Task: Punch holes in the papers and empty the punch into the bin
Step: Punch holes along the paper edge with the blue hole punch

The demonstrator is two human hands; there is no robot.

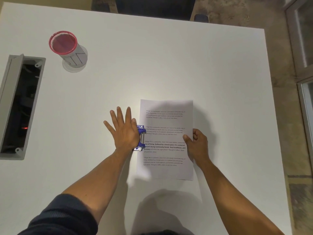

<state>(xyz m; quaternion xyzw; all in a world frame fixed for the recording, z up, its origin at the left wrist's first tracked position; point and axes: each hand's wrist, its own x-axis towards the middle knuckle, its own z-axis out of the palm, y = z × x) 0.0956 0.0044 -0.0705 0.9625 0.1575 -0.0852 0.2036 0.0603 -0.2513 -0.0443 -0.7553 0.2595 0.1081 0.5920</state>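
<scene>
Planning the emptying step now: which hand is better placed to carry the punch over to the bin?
Probably the left. The left hand already lies flat on the blue punch, and the red-rimmed bin stands far left on the table. The right hand is pinching the papers at their right edge.

A broad white table (169, 65) fills the frame. Mottled brown floor (237, 16) shows along the top and right, with a dark chair (155, 5) at top centre.

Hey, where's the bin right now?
In the head view the bin stands far left on the white table, beside the open cable box, well away from the hole punch.
</scene>
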